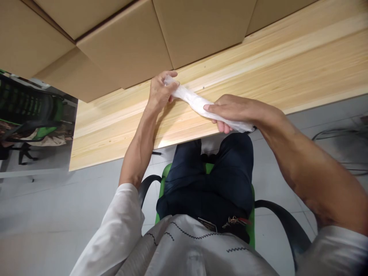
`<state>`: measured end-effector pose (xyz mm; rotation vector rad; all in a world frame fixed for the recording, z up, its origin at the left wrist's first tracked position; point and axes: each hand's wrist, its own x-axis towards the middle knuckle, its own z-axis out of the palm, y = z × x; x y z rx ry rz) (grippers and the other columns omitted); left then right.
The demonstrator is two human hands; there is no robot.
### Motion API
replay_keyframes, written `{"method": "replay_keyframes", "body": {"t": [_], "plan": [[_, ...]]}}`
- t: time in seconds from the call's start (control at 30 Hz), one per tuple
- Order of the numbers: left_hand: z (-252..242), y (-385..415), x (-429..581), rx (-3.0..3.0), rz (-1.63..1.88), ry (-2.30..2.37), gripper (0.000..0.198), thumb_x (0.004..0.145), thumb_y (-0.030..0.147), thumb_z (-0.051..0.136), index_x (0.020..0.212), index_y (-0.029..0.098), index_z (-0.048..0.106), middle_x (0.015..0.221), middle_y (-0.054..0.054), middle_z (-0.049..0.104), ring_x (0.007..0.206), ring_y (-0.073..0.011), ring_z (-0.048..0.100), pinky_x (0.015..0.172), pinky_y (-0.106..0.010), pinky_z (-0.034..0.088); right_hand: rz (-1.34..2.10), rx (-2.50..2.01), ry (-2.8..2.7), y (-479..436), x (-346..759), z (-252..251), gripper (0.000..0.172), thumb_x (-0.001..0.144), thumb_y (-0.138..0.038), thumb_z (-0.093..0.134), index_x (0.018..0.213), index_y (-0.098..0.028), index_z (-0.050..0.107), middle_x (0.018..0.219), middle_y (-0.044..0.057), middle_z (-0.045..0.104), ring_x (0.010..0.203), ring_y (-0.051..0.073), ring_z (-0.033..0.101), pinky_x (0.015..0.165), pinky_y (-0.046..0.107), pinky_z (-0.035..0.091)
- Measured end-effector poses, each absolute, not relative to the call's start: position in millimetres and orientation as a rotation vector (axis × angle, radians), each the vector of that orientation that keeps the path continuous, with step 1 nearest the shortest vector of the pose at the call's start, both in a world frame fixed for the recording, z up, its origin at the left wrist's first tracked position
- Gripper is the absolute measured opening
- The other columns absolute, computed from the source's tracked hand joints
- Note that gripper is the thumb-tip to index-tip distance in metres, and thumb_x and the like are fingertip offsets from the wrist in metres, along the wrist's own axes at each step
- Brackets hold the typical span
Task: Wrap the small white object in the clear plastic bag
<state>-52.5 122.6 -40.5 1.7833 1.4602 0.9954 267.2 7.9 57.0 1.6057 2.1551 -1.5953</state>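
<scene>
Head view. A seated person holds a long, narrow white plastic-wrapped bundle (201,104) over the near edge of a pale wooden table (287,69). The left hand (160,91) is closed around the bundle's far end, thumb on top, fingers curled beneath it. The right hand (230,112) is clamped on the near end, fingers laid over the top and fingertips showing under it. The bundle runs slantwise between the two hands, its far end higher in the frame and just beside the flattened cardboard boxes (129,42) that lie overlapping across the back of the table. Whether the bundle touches the tabletop cannot be told. Both white sleeves are pushed up above the elbow. Below the table edge, the person's dark trousers (212,180) rest on a green chair seat (162,180) with black armrests. A second green chair (43,115) stands to the left on the grey floor.
</scene>
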Motion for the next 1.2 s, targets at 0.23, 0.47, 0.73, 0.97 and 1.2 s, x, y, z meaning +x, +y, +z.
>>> {"method": "replay_keyframes", "body": {"t": [0.23, 0.47, 0.73, 0.97, 1.2], "plan": [[-67, 148, -57, 1.964, 0.906, 1.42, 0.125, 0.098, 0.117, -0.002, 0.171, 0.032, 0.053, 0.091, -0.003, 0.081, 0.099, -0.0241, 0.07, 0.088, -0.062, 0.068, -0.836, 1.78, 2.487, 2, 262, 54, 0.057, 0.126, -0.052, 0.057, 0.08, -0.023, 0.074, 0.09, 0.018, 0.083, 0.088, 0.031, 0.075, 0.08, 0.044, 0.043], [-67, 139, -51, 2.055, 0.866, 1.292, 0.094, 0.115, 0.103, 0.018, 0.19, 0.047, 0.022, 0.154, -0.008, 0.084, 0.132, -0.0337, 0.085, 0.103, -0.065, 0.072, -0.463, 1.895, 2.42, -16, 254, 58, 0.047, 0.125, -0.046, 0.057, 0.149, -0.012, 0.079, 0.134, 0.028, 0.089, 0.119, 0.045, 0.083, 0.089, 0.048, 0.05], [-81, 121, -36, 2.19, 0.978, 1.159, 0.083, 0.119, 0.085, 0.055, 0.19, 0.045, 0.036, 0.163, -0.016, 0.074, 0.118, -0.0318, 0.086, 0.102, -0.057, 0.074, -0.591, 1.945, 2.54, -5, 240, 37, 0.05, 0.126, -0.055, 0.054, 0.134, -0.018, 0.086, 0.122, 0.024, 0.09, 0.119, 0.044, 0.082, 0.097, 0.048, 0.055], [-60, 79, -14, 2.469, 0.845, 1.091, 0.081, 0.123, 0.078, 0.054, 0.193, 0.041, 0.039, 0.171, -0.013, 0.068, 0.138, -0.0332, 0.081, 0.117, -0.052, 0.068, -0.593, 1.969, 2.6, 9, 247, 24, 0.043, 0.118, -0.033, 0.048, 0.115, -0.02, 0.09, 0.113, 0.02, 0.091, 0.114, 0.039, 0.081, 0.096, 0.047, 0.058], [-32, 57, -1, 2.599, 0.676, 1.261, 0.07, 0.127, 0.079, 0.036, 0.176, 0.034, 0.057, 0.169, -0.015, 0.069, 0.141, -0.0342, 0.077, 0.117, -0.055, 0.066, -0.792, 2.091, 2.685, 19, 260, 8, 0.034, 0.111, -0.029, 0.054, 0.102, -0.028, 0.087, 0.1, 0.014, 0.087, 0.114, 0.041, 0.081, 0.101, 0.051, 0.06]]}}
